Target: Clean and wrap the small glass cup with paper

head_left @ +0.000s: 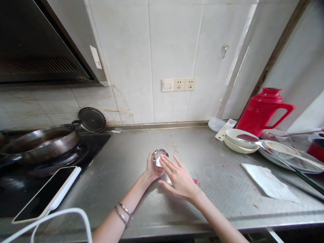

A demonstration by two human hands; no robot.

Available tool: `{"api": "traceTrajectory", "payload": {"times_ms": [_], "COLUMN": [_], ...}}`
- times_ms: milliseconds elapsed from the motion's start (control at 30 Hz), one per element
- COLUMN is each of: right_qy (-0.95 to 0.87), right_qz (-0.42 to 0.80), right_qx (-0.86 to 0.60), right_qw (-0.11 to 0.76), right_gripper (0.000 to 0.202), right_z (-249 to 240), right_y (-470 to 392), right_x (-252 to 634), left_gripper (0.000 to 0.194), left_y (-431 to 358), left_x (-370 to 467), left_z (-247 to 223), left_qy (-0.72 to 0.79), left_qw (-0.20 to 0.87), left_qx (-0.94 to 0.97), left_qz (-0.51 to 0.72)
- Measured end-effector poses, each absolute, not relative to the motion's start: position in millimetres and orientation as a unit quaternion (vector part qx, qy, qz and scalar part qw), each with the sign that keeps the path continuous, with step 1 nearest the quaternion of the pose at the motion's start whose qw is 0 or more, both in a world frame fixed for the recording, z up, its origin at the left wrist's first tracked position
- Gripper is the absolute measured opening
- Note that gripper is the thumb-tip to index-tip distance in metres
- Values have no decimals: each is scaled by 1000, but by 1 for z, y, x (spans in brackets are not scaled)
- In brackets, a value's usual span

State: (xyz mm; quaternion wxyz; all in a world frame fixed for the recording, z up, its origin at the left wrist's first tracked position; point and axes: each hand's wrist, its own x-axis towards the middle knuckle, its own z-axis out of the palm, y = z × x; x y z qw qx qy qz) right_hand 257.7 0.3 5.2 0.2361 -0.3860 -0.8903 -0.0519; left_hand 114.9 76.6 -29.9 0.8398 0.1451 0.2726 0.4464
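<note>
My left hand (pixel 153 169) is closed around a small round glass-like dish (pixel 160 153), tilted so that its shiny rim faces up. A piece of white tissue (pixel 159 161) lies against the dish's near side. Over it reaches my right hand (pixel 181 179), its fingers stretched out and the fingertips touching the tissue, while the thumb stands apart. The palm side of the right hand is hidden. Both hands are just above the metal countertop (pixel 131 145), near its middle. A small red scrap (pixel 195 181) shows beside my right wrist.
At left, a pan (pixel 43 143) sits on the black stove, and a phone (pixel 48 194) with a white cable overlaps the stove's edge. A red thermos (pixel 263 111), stacked bowls (pixel 240 143) and utensils crowd the right side. A white paper sheet (pixel 269 182) lies before them.
</note>
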Motion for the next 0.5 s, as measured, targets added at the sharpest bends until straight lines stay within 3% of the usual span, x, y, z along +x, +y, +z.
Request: {"api": "traceTrajectory", "payload": {"times_ms": [367,500], "right_qy": [-871,-884], "right_qz": [-62,-49], "right_qx": [-429,-404], "right_qw": [231,230], "right_gripper": [68,72], "right_z": [5,5], "right_y": [19,11], "right_x": [256,246], "left_gripper": [30,36], "left_y": [71,74], "left_x": [127,119], "left_z": [-33,-36], "left_qy": [274,288], "left_qw": [823,835], "left_qx": [134,133], "left_qz": [479,450]}}
